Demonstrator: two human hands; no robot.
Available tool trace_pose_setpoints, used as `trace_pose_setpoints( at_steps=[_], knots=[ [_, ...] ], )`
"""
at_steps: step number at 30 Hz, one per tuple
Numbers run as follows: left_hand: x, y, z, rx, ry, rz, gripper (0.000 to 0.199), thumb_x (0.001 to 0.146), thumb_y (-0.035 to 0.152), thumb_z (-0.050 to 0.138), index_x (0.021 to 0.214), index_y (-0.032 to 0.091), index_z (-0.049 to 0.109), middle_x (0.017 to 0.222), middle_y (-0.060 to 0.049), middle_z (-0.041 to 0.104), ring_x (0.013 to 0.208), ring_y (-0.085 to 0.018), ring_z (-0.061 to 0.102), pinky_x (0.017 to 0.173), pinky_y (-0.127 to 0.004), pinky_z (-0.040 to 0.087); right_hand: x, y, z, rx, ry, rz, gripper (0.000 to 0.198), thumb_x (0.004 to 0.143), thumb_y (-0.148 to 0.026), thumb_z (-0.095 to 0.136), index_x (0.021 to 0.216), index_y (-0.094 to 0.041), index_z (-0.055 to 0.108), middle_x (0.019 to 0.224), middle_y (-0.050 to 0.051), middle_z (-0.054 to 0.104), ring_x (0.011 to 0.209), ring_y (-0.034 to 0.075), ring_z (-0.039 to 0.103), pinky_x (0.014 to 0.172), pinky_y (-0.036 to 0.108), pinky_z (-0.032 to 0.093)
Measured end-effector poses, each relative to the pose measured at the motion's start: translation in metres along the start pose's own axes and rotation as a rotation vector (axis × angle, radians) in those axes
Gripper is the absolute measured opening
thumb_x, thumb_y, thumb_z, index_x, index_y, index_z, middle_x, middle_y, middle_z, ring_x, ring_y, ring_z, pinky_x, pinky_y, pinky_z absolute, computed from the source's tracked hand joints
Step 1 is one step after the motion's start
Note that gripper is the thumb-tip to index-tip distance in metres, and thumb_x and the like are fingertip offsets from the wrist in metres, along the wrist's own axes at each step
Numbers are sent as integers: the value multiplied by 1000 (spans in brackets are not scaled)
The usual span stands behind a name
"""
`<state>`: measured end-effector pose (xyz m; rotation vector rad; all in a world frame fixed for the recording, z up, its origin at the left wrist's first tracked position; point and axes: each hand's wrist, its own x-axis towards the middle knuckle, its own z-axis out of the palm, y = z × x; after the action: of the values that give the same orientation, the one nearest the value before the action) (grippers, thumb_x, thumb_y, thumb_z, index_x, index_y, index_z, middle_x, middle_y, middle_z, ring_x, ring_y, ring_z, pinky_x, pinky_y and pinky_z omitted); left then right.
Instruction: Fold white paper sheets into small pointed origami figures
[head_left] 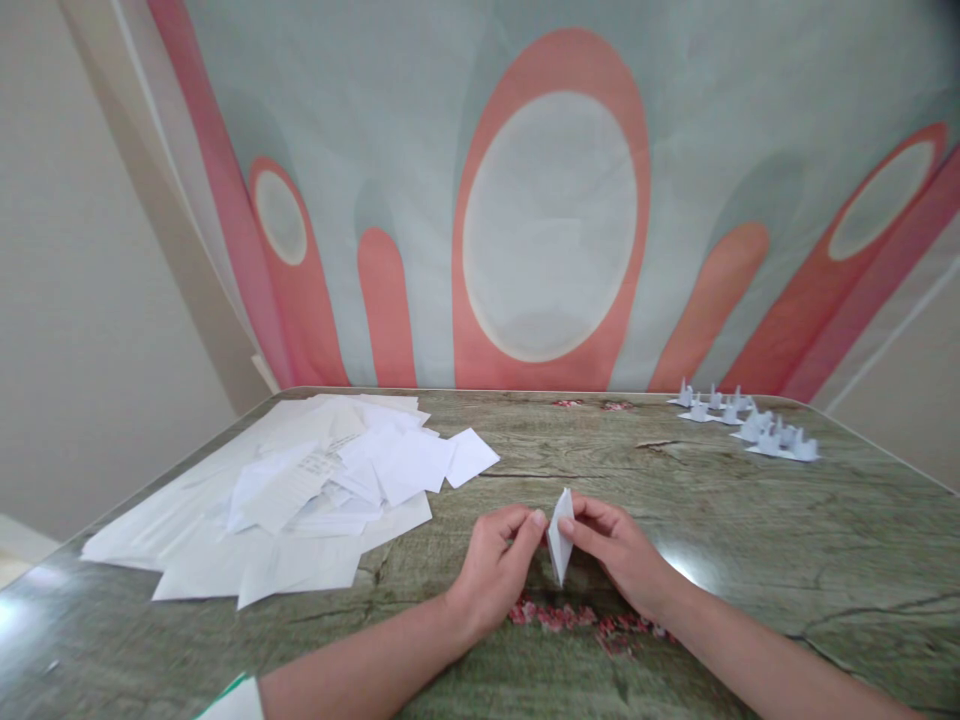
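Note:
Between my two hands a narrow, diamond-shaped piece of folded white paper (559, 538) stands roughly upright, just above the table. My right hand (619, 550) is closed on its right side, thumb across the front face and fingers behind. The left side of the folded paper meets the pinched thumb and fingertips of my left hand (501, 560). Part of the left fingers is hidden behind that thumb.
A spread-out pile of white paper sheets and squares (315, 490) covers the table's left side, some with printed text. Several small folded paper figures (780, 437) stand at the far right. Behind the wood-patterned table (465, 640) hangs a printed cloth (420, 120).

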<state>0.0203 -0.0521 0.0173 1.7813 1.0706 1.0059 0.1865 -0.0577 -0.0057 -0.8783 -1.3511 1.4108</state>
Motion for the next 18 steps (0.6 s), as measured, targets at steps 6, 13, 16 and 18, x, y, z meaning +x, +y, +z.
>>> trace_pose_setpoints(
  at_steps=[6,13,16,18],
  knots=[
    [3,-5,2,-152,-76,-107,34,81,42,53,75,10,64,65,-2,60,59,-11,49,57,-20,39,2,3,-3,-2,32,-13,15,81,-32,59,81,-18,63,73,-2,51,71,12,45,68,24,37],
    [3,-9,2,-127,-65,-46,29,81,37,54,73,11,64,66,-4,62,59,-12,52,58,-21,41,2,0,-5,-94,-3,-31,17,81,-33,59,81,-18,67,78,0,53,79,15,47,72,25,36],
    [2,-6,0,2,-15,27,26,82,32,53,68,12,62,63,-2,61,59,-11,52,59,-21,41,1,1,-3,-54,1,-30,18,82,-33,57,86,-18,66,79,0,54,77,14,48,72,26,37],
    [2,-6,-1,121,22,93,23,82,29,52,66,14,61,63,-2,60,59,-11,52,58,-21,41,0,1,0,-38,4,-29,17,82,-33,57,88,-19,65,77,0,53,74,13,48,69,25,38]
  ],
)
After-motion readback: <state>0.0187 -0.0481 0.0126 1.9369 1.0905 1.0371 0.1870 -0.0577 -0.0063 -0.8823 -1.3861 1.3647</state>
